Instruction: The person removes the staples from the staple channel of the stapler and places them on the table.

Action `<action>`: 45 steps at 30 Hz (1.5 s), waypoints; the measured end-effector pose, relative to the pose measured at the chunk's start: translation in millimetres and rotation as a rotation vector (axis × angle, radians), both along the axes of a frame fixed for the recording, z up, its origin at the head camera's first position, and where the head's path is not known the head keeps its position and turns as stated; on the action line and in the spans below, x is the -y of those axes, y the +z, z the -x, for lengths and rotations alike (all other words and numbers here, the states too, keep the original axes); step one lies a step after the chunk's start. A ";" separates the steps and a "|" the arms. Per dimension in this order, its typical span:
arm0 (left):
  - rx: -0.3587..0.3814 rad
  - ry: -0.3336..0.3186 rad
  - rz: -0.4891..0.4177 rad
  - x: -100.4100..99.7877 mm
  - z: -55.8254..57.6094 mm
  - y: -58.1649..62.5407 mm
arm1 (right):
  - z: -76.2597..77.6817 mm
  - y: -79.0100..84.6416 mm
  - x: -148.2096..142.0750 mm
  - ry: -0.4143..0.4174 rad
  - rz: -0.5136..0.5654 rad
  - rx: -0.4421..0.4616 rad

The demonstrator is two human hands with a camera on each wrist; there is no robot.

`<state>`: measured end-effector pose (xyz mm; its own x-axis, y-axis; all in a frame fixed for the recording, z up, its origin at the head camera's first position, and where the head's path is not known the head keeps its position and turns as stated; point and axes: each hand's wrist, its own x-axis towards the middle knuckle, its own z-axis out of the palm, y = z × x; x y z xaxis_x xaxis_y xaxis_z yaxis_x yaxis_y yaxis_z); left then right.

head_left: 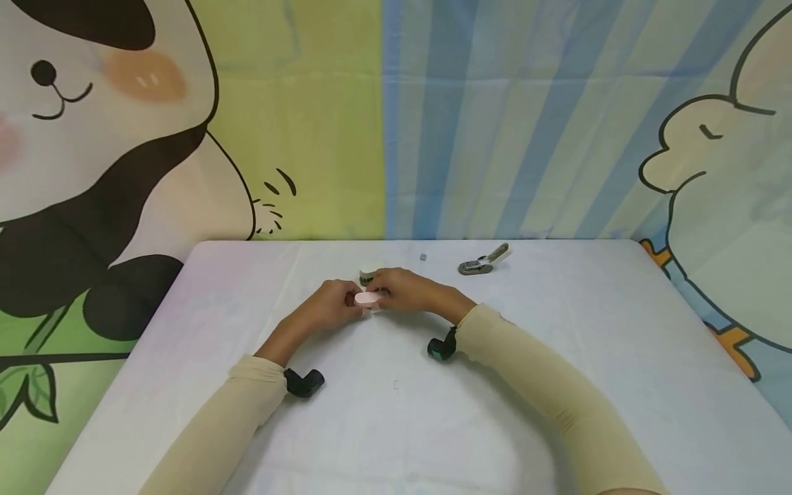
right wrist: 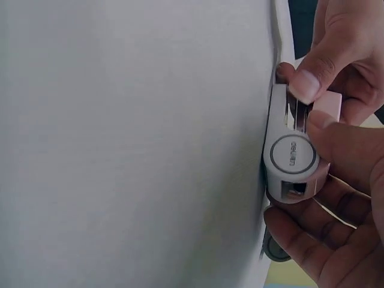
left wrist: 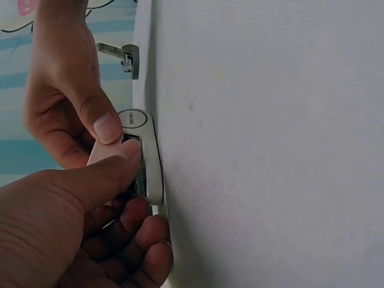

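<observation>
A small pink and white stapler (head_left: pixel 368 299) is between the two hands, near the far edge of the white counter (head_left: pixel 346 426). Its long axis goes from side to side, from the left hand (head_left: pixel 334 302) to the right hand (head_left: pixel 405 290), so both hands touch it and neither is nearer. The grip of the left hand is closed on the end away from the round badge (right wrist: pixel 293 153); its thumb (right wrist: pixel 309 81) lies at the long slot, where metal shows. The grip of the right hand is closed around the badge end, with its thumb (right wrist: pixel 351 144) on the pink top part (right wrist: pixel 329 103). This part seems lifted away from the white body, so I judge that the work turns on this slot, which lies along the stapler, beside the left thumb. Farther to the right, a grey-green stapler (head_left: pixel 476 266) stays well apart, and a small grey block (head_left: pixel 423 257) lies between.
</observation>
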<state>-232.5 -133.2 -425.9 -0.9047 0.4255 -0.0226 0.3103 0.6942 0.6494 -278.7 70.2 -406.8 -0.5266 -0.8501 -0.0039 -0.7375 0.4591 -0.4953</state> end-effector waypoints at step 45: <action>0.070 -0.226 0.024 -36.7 -60.4 2.5 | -92.8 3.9 -37.4 0.026 -0.022 -0.141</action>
